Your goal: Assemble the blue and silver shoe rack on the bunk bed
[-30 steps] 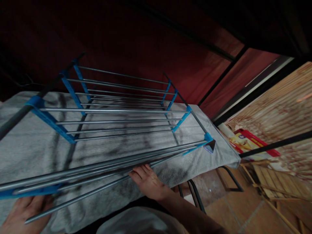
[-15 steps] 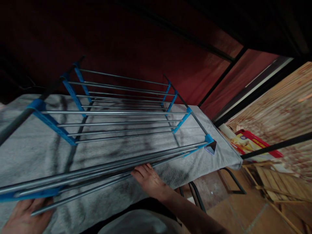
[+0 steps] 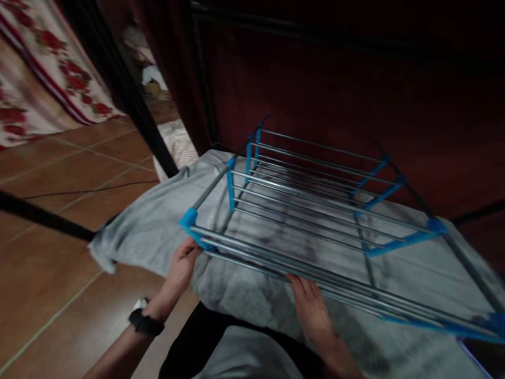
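Observation:
A shoe rack of grey metal tubes (image 3: 300, 221) with blue plastic end pieces (image 3: 231, 184) lies on a grey cloth. My left hand (image 3: 183, 268), with a dark band on the wrist, pinches the near left blue corner piece (image 3: 190, 218) and the end of the lowest front tube (image 3: 240, 263). Some of those fingertips are hidden behind the piece. Farther right, my right hand (image 3: 311, 305) curls its fingers over the lower front tubes near their middle. Several tubes run close together along this near side.
The rack rests on a grey cloth-covered surface (image 3: 145, 221). At bottom right lies a dark flat object, perhaps a phone (image 3: 483, 355). Black frame bars (image 3: 130, 100) cross the left side. Behind hangs a dark red curtain (image 3: 335, 95). A cable (image 3: 90, 189) crosses the tiled floor.
The view has swung left, bringing the rack's left end and the floor into sight. The lowest tube's left end, loose before, now meets the blue corner piece at my left hand.

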`<state>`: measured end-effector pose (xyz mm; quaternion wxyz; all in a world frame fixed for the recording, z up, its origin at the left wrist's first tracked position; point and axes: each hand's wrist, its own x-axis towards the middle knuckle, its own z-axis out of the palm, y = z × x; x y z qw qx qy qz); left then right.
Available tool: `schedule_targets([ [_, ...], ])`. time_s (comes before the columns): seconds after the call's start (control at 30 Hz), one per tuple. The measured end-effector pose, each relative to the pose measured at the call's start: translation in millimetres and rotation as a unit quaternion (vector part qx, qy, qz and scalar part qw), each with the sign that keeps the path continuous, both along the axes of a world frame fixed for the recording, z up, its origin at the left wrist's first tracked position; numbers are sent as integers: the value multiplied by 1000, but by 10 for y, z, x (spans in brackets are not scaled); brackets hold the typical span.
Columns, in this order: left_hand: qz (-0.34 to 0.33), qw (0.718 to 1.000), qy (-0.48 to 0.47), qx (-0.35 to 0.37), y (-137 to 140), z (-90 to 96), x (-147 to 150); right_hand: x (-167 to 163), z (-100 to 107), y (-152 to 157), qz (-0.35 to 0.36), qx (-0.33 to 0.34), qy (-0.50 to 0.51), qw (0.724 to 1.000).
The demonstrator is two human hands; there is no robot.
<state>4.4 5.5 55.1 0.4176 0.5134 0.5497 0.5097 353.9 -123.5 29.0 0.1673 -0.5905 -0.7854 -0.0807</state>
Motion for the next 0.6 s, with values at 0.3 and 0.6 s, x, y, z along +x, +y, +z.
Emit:
schedule_targets([
  [0.3, 84, 981, -173, 15, 74, 122, 322, 150, -67, -24, 38, 13, -26, 999],
  [0.6, 100, 982, -158, 4, 189, 46, 514, 189, -78, 18, 62, 35, -62, 996],
])
